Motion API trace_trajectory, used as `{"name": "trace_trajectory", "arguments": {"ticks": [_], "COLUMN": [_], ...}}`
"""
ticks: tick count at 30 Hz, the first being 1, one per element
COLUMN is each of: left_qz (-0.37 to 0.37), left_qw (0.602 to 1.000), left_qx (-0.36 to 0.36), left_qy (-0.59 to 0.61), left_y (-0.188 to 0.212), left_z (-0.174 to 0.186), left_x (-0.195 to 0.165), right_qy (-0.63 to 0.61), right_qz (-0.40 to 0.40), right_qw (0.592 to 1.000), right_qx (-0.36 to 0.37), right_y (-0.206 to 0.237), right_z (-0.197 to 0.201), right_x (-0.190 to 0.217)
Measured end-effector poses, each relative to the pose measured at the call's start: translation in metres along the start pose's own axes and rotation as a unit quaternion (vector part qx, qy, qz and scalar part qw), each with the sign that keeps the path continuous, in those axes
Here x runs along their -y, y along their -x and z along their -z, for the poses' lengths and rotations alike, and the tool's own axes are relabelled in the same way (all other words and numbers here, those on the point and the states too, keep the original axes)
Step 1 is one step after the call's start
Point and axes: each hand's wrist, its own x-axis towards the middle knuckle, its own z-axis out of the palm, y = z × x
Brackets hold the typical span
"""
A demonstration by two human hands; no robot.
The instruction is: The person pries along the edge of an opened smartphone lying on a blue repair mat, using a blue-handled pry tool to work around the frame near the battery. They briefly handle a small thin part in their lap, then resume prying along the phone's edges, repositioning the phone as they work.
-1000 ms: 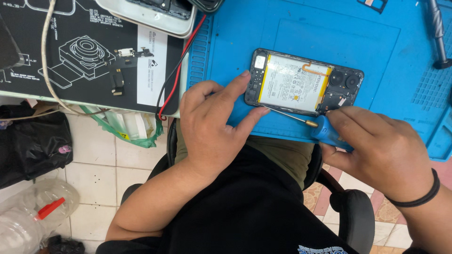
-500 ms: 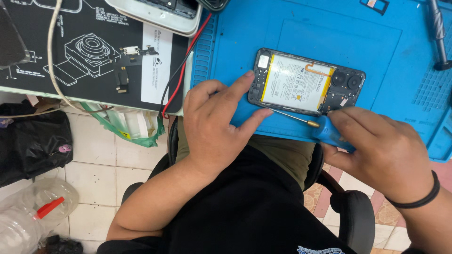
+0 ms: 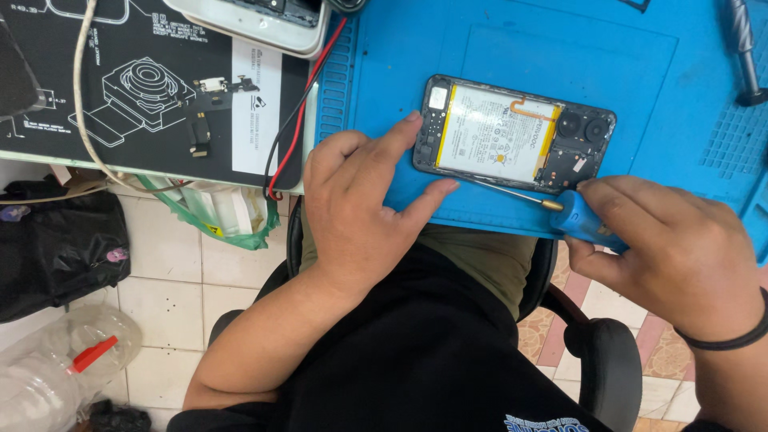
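On the blue mat (image 3: 640, 120) lies the phone (image 3: 512, 134), back off, long axis running left to right. The left hand (image 3: 364, 216) presses spread fingers on its left end. The right hand (image 3: 680, 248), at the lower right, is clamped on the screwdriver (image 3: 560, 210), whose shaft points left toward the phone's lower edge.

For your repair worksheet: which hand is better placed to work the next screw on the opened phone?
Probably the right hand: it grips the blue-handled screwdriver, shaft lying along the opened black phone. The left hand is steadying the phone's edge.
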Motion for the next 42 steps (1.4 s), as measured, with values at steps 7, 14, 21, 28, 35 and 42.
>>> {"name": "trace_trajectory", "arguments": {"ticks": [7,14,21,28,35,42], "left_qz": [0.003,0.001,0.006,0.012,0.011,0.009], "left_qw": [1.000,1.000,1.000,1.000,1.000,0.999], "left_qx": [0.009,0.016,0.026,0.027,0.027,0.030], "left_qy": [0.004,0.002,0.003,0.002,0.007,0.007], "left_y": [-0.001,-0.003,-0.004,-0.005,-0.005,-0.004], "left_z": [0.001,-0.003,-0.003,-0.004,-0.003,-0.004], "left_x": [0.000,-0.001,-0.001,-0.003,-0.001,-0.002], "right_qy": [-0.029,-0.011,-0.002,-0.003,-0.010,-0.005], "right_qz": [-0.028,-0.006,0.005,0.008,0.015,0.012], "right_qw": [0.999,1.000,1.000,1.000,1.000,1.000], "right_qx": [-0.008,0.012,0.009,-0.014,-0.012,-0.011], "right_y": [0.007,0.009,0.009,0.011,0.008,0.006], "right_z": [-0.001,-0.006,-0.009,-0.013,-0.011,-0.011], "right_x": [-0.004,-0.010,-0.012,-0.010,-0.007,-0.004]}}
